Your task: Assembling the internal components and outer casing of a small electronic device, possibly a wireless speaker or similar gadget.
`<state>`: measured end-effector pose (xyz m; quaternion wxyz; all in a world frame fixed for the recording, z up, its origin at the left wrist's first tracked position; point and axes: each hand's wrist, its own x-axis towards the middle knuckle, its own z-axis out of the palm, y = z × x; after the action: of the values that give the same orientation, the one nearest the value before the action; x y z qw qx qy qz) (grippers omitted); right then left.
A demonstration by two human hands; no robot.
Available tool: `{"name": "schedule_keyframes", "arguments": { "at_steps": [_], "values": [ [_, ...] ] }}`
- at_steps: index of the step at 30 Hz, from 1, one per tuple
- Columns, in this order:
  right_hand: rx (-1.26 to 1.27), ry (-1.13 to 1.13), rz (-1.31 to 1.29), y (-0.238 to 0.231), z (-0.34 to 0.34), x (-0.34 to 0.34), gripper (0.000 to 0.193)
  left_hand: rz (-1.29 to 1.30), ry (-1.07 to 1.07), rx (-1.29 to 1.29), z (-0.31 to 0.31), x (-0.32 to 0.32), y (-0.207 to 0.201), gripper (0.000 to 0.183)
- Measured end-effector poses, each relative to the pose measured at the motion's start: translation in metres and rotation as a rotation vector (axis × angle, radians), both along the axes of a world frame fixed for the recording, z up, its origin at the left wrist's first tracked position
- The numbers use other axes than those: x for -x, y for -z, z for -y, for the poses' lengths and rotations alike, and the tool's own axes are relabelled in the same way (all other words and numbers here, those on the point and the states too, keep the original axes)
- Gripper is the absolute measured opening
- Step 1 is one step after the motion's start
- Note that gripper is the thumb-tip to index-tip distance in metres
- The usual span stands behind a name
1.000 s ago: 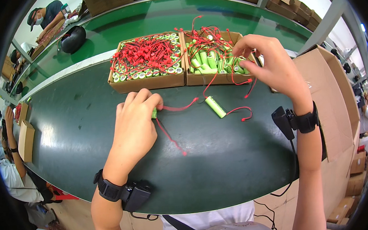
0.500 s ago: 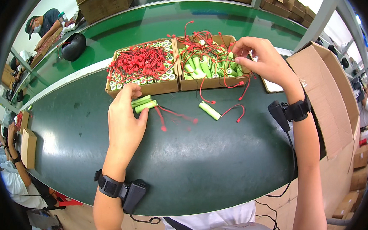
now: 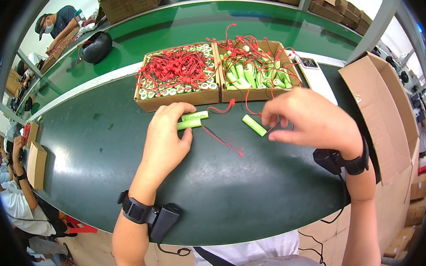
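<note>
The left hand (image 3: 167, 134) has its thumb and fingers closed around two green batteries (image 3: 195, 116) held side by side, just in front of the left box (image 3: 177, 102); whether they also rest on the table I cannot tell. Their wires trail off to the right, one ending in a red plug (image 3: 231, 103). The right hand (image 3: 313, 120) is curved, thumb and fingertips parted, just beside a single battery (image 3: 254, 125) that lies slanted on the dark green table (image 3: 240, 194). That battery's wire runs in under the fingers, and whether they touch it is not clear. As for progress, the left box looks close to full: along its edges batteries stand in rows, round ends up, with a thick heap of red plugs and wires (image 3: 176, 66) on top. The heap hides the middle, so gaps there cannot be ruled out. The right box (image 3: 247, 95) holds a good many batteries too — tilted, lying across one another, their wires tangled and one hanging over the front edge — so these appear not yet put in order. The three batteries outside the boxes seem to be unfinished as well. A larger cardboard box (image 3: 378, 119) stands at the right.
</note>
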<state>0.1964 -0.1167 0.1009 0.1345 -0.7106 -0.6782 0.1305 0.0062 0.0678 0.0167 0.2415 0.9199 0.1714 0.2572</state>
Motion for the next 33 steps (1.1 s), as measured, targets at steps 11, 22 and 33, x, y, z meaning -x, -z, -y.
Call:
{"name": "schedule_keyframes", "arguments": {
  "at_steps": [11, 22, 33],
  "values": [
    [-0.132, -0.087, -0.206, 0.048, -0.001, -0.009, 0.022, 0.028, 0.266, 0.299, 0.024, -0.008, -0.007, 0.046],
    [0.028, -0.199, -0.452, 0.023, 0.009, -0.022, 0.018, -0.072, 0.292, 0.099, 0.026, -0.005, -0.005, 0.028],
    [-0.324, 0.113, 0.25, 0.024, -0.007, 0.0, 0.043, -0.174, 0.037, 0.008, 0.031, 0.001, -0.018, 0.034]
  ]
}}
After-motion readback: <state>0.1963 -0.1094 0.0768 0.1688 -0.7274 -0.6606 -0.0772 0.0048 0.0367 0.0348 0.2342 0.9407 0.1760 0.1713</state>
